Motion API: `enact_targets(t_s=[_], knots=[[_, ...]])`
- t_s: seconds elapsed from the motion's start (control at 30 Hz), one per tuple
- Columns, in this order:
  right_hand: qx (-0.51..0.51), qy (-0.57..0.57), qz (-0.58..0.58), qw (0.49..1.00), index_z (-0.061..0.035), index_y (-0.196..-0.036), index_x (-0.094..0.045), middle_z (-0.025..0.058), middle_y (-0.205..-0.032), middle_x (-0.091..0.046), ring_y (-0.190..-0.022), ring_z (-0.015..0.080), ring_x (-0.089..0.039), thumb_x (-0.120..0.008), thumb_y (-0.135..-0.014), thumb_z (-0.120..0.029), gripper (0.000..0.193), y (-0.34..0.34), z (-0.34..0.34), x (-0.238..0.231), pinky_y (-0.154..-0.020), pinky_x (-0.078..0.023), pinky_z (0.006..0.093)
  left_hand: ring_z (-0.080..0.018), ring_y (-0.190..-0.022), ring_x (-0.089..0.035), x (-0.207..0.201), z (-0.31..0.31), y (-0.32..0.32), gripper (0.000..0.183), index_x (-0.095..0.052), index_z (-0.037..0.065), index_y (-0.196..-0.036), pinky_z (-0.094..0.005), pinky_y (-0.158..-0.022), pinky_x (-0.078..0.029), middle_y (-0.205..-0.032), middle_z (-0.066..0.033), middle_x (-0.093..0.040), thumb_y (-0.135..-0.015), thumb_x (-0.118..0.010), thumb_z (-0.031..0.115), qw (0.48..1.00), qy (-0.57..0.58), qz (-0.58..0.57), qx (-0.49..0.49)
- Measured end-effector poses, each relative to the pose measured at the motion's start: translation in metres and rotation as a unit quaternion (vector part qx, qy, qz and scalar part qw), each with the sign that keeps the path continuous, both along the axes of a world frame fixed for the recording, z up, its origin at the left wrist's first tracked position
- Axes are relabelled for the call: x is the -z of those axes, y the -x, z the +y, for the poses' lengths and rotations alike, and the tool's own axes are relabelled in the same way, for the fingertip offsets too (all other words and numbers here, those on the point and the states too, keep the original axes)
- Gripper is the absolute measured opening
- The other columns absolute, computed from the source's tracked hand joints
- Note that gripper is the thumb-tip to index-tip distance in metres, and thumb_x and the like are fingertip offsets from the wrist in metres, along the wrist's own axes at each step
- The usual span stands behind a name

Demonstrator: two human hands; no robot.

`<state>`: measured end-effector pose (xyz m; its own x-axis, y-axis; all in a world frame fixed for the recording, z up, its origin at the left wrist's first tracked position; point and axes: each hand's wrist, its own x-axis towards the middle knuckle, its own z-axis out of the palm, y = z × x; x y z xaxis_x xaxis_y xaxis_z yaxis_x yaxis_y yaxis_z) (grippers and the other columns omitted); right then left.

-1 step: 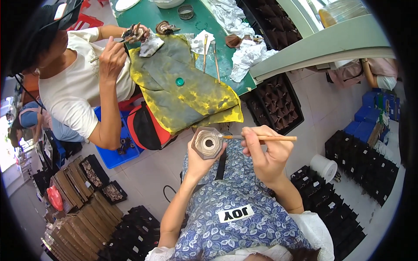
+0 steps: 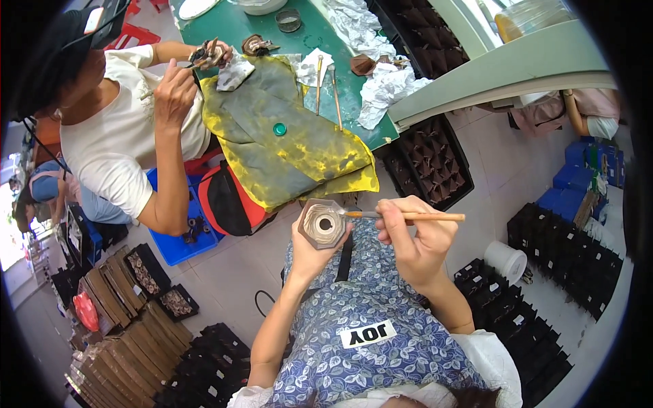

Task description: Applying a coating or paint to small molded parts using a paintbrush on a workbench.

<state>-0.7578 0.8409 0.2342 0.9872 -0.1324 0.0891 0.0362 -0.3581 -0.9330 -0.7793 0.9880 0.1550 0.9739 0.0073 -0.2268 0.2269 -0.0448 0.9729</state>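
My left hand is wrapped round a small brown angular piece and holds it up before my apron. Its upper face has cream, rippled layers around a dark hole in the middle. My right hand pinches a thin paintbrush by its wooden handle, roughly level. The brush's tip reaches the right rim of the piece; whether it touches is too fine to tell. Beyond my hands, a yellow cloth with dark stains hangs over the near table edge, with a green cap on it.
At left, a co-worker handles a small dark piece and a tool. The green table bears two brushes and crumpled white paper. Black trays of brown pieces, a blue bin and a white bucket stand around.
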Motion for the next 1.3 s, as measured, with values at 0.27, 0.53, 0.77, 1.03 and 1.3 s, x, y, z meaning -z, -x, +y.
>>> enact_targets(t_s=[0.27,0.53,0.77,1.03,1.3], knots=[[-0.079,0.203,-0.242,0.946,0.0047,-0.079,-0.064,0.011,-0.073,-0.064,-0.062,0.022,-0.064,-0.067,-0.072,-0.003,0.011,-0.005,-0.007,0.01,-0.051,-0.052,0.0306,-0.0139,-0.083,-0.054,0.027,0.008,0.005,0.047,-0.053,0.001,-0.101,-0.0268,-0.076,-0.045,-0.093,-0.0049,-0.055,-0.062,-0.079,0.006,0.994,-0.053,-0.092,0.013],[0.016,-0.058,-0.157,0.986,0.0057,-0.079,-0.062,0.0134,-0.072,-0.062,-0.064,0.0256,-0.061,-0.061,-0.083,-0.007,0.013,0.001,-0.012,-0.011,-0.057,-0.046,0.0325,-0.0149,-0.094,-0.05,0.051,0.023,0.003,0.061,-0.038,0.002,-0.115,-0.0271,-0.083,-0.043,-0.103,-0.0071,-0.049,-0.066,-0.075,-0.001,0.994,0.068,-0.061,0.051],[0.002,-0.118,-0.15,0.982,0.0063,-0.088,-0.064,0.0112,-0.084,-0.066,-0.062,0.0133,-0.061,-0.057,-0.085,-0.003,0.012,0.007,-0.008,-0.015,-0.054,-0.048,0.0258,-0.0162,-0.097,-0.055,0.035,0.02,-0.003,0.06,-0.036,0.003,-0.12,-0.0291,-0.086,-0.046,-0.108,-0.0088,-0.053,-0.071,-0.068,-0.007,0.984,0.155,-0.023,0.086],[-0.009,-0.159,-0.13,0.979,0.0053,-0.089,-0.064,0.0083,-0.086,-0.066,-0.06,0.0108,-0.062,-0.057,-0.085,-0.005,0.014,0.009,-0.011,-0.014,-0.054,-0.049,0.0235,-0.0127,-0.081,-0.056,0.039,0.015,-0.014,0.055,-0.041,0.004,-0.107,-0.024,-0.073,-0.048,-0.093,-0.0054,-0.056,-0.066,-0.076,-0.002,0.991,0.085,-0.072,0.073],[-0.014,-0.197,-0.054,0.979,0.0044,-0.082,-0.064,0.0085,-0.079,-0.065,-0.067,0.015,-0.061,-0.06,-0.083,-0.009,0.014,0.006,-0.009,-0.021,-0.062,-0.047,0.0267,-0.0141,-0.089,-0.057,0.044,0.029,-0.016,0.056,-0.048,0.0,-0.112,-0.028,-0.08,-0.048,-0.098,-0.0059,-0.058,-0.063,-0.077,0.0,0.991,0.072,-0.048,0.098]])
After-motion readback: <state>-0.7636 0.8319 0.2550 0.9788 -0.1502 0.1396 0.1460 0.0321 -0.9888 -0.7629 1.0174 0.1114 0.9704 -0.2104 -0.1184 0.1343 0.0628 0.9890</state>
